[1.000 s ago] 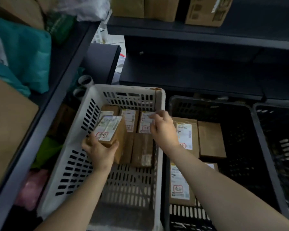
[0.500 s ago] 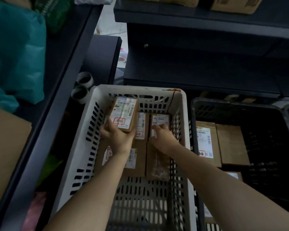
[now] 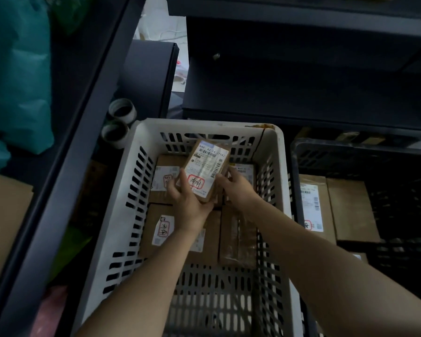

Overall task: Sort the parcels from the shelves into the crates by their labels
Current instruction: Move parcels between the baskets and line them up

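A small brown parcel (image 3: 206, 170) with a white label and a red stamp is held above the white slotted crate (image 3: 269, 147). My left hand (image 3: 188, 203) grips its near left corner from below. My right hand (image 3: 237, 188) holds its right edge with curled fingers. Several brown labelled parcels (image 3: 156, 229) lie flat in the far half of the white crate, beneath my hands. A black crate (image 3: 326, 148) to the right holds more brown parcels (image 3: 350, 210).
A dark shelf frame (image 3: 78, 132) runs diagonally at the left, with teal bags (image 3: 17, 76) and a cardboard box (image 3: 3, 222) on it. Two tape rolls (image 3: 119, 117) sit behind the white crate. Dark shelving (image 3: 301, 76) stands beyond the crates.
My left hand carried the small parcel rightward over the white crate's middle. My right hand left the parcel lying in the crate and took hold of the small parcel's right edge.
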Demonstrator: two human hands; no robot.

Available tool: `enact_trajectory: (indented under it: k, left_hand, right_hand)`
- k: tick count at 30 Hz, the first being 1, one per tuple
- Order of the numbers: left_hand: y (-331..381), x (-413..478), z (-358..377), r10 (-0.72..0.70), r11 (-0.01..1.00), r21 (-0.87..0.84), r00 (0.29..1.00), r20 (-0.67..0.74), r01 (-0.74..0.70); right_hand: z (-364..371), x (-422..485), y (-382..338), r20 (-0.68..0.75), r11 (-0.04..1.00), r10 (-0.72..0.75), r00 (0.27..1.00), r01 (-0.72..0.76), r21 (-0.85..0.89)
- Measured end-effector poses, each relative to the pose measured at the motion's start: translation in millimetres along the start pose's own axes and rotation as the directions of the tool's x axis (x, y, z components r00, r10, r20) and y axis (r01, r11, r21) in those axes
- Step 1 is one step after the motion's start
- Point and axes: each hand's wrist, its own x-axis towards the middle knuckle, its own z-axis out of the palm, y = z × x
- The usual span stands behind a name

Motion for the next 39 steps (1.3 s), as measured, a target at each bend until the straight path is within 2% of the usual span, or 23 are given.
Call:
enact_trajectory:
  k: [3, 6, 10, 12, 15, 18, 20, 23, 26, 28, 30, 33, 36, 39]
  left_hand:
    - [7.3, -6.7, 0.0, -0.003, 1.0, -0.02, 0.994, 0.109, 0.005]
    - [9.5, -14.5, -4.7, 0.012, 0.998, -0.066, 0.986, 0.167, -0.001]
    - [14.6, -23.2, -13.3, 0.022, 0.94, -0.334, 0.963, 0.269, 0.071]
    - [18.3, -24.7, -14.9, 0.026, 0.878, -0.467, 0.964, 0.265, 0.105]
    - [23.0, -17.7, -19.0, -0.037, 0.828, -0.538, 0.974, 0.226, 0.156]
    - [28.9, -11.4, -23.6, -0.045, 0.859, -0.493, 0.979, 0.2, 0.14]
    - [29.2, -5.2, -25.6, -0.081, 0.9, -0.408, 0.977, 0.197, 0.157]
    - [15.2, 7.0, -29.1, -0.199, 0.925, -0.276, 0.951, 0.236, 0.262]
    - [3.3, 9.6, -38.2, -0.303, 0.821, -0.365, 0.877, 0.372, 0.439]
    - [2.2, 8.9, -41.3, -0.324, 0.743, -0.433, 0.84, 0.435, 0.511]
    - [3.2, 9.8, -42.0, -0.315, 0.737, -0.48, 0.87, 0.379, 0.476]
    - [1.6, 15.4, -44.2, -0.296, 0.804, -0.471, 0.931, 0.212, 0.363]
    - [-10.5, 18.5, -50.5, -0.268, 0.909, -0.321, 0.963, 0.039, 0.266]
    - [-20.3, 19.3, -55.3, -0.227, 0.968, -0.133, 0.968, -0.107, 0.212]
  right_hand:
    - [2.4, 1.4, -5.6, 0.045, 0.993, 0.04, 0.998, -0.045, 0.109]
    - [1.9, 5.2, -6.8, 0.058, 0.994, 0.051, 0.997, -0.057, 0.098]
    - [7.6, 7.4, -5.3, -0.024, 0.985, 0.089, 0.996, -0.085, 0.15]
    - [11.6, 7.8, -3.0, -0.104, 0.988, 0.092, 0.99, -0.078, 0.132]
    - [13.9, 6.8, 2.4, -0.145, 0.992, 0.085, 0.986, -0.071, 0.1]
    - [12.2, 2.4, 3.3, -0.148, 0.993, 0.073, 0.986, -0.058, 0.102]
    - [9.5, -0.8, 4.1, -0.141, 0.978, 0.078, 0.987, -0.048, 0.203]
    - [-0.1, -4.4, 6.1, -0.066, 0.946, 0.065, 0.996, -0.04, 0.32]
    - [-6.8, -5.7, 7.7, 0.074, 0.933, 0.073, 0.995, -0.094, 0.348]
    - [-4.3, -5.6, 7.4, 0.108, 0.925, 0.065, 0.992, -0.1, 0.367]
    - [3.0, 0.0, 8.4, 0.118, 0.901, 0.076, 0.99, -0.119, 0.418]
    - [14.4, 7.7, 7.6, 0.16, 0.888, 0.095, 0.983, -0.156, 0.432]
    - [29.5, 13.2, 1.5, 0.211, 0.892, 0.106, 0.972, -0.187, 0.412]
    - [55.5, 17.9, -9.9, 0.217, 0.974, 0.048, 0.975, -0.094, 0.206]
